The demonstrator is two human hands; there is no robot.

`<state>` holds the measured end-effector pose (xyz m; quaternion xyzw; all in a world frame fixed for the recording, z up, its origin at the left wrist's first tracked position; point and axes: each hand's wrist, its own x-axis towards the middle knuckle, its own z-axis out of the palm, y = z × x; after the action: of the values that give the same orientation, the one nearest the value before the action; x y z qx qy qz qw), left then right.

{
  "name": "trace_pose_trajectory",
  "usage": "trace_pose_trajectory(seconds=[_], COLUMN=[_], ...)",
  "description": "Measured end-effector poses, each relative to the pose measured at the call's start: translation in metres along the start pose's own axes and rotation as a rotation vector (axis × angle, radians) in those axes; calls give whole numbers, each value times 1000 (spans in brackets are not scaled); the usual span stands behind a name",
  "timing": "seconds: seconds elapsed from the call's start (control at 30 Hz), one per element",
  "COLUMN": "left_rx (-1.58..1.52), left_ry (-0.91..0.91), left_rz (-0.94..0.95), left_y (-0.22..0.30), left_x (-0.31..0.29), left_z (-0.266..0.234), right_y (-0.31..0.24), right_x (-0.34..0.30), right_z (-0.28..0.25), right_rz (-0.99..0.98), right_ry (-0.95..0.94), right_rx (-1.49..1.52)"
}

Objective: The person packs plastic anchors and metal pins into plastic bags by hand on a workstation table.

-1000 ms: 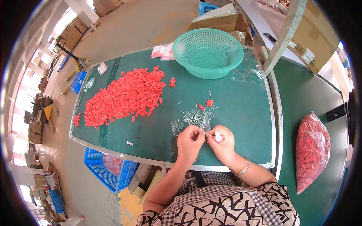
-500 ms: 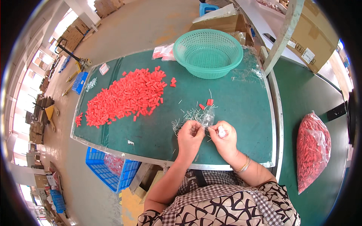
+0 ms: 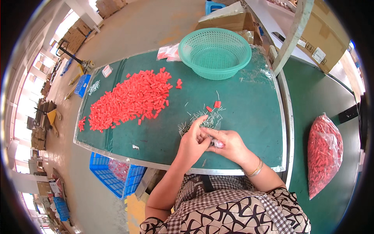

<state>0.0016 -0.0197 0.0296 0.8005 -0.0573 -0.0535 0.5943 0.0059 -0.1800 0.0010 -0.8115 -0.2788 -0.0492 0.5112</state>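
Left hand: the left hand (image 3: 193,143) meets the right over the near part of the bench (image 3: 249,113); index finger raised, others curled. Cannot tell whether its grip holds anything; the inner side is covered.
Right hand: the right hand (image 3: 230,146) has its grip closed around a small white bundle (image 3: 218,144), only part showing between the fingers. Contents not legible.
Contact: thumb and fingertips of the two hands overlap; exact touching points hidden.
Bracelets: thin bands (image 3: 256,167) on right wrist.
Clear film: faint transparent patch (image 3: 217,125) just beyond the right hand; outline hard to make out.
Metal pins: loose pile (image 3: 199,117) beyond the hands, near edge covered by the left hand. Heads too small to tell nail from screw.
Loose red pieces: two (image 3: 217,104) at the far side of the pins.
Red heap: many short red pieces (image 3: 130,99) on the left of the bench; lower layers buried.
Green basket: perforated, round (image 3: 216,76), at the far edge; it partly covers pink-and-white packets (image 3: 167,52).
Blue crate: below the bench's near edge (image 3: 105,179), its top partly hidden by that edge; a reddish bag (image 3: 119,168) inside, blurred.
Right side: clear bag of red pieces (image 3: 323,156) on another green surface (image 3: 300,89), which the lens rim cuts off.
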Motion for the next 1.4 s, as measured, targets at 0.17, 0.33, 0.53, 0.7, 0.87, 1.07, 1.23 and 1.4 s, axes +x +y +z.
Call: trace_pose_trajectory(seconds=[0.17, 0.33, 0.53, 0.7, 0.87, 1.07, 1.23, 1.4], left_rx=[66, -126, -319, -264, 461, 947, 851, 735], left_ry=[-47, -154, -215, -3, 66, -222, -219, -155], left_rz=[-5, -78, -150, -188, 333, 570, 473, 470], left_y=[1, -7, -13, -29, -34, -42, -40, -36], left_x=[-1, 2, 4, 19, 66, 111, 121, 127], left_z=[-10, -13, -22, -37, -22, -8, -8, 9], right_y=[0, 2, -1, -3, -10, -6, -8, -11], right_x=[1, -1, 1, -2, 1, -1, 1, 3], right_z=[0, 2, 2, -3, -9, -6, -10, -14], right_rz=[-90, -108, 21, 362, 415, 437, 412, 450], right_ry=[-7, -13, 23, 6, 19, 14, 5, 28], right_rx=[-80, -185, 52, 427, 492, 488, 422, 413])
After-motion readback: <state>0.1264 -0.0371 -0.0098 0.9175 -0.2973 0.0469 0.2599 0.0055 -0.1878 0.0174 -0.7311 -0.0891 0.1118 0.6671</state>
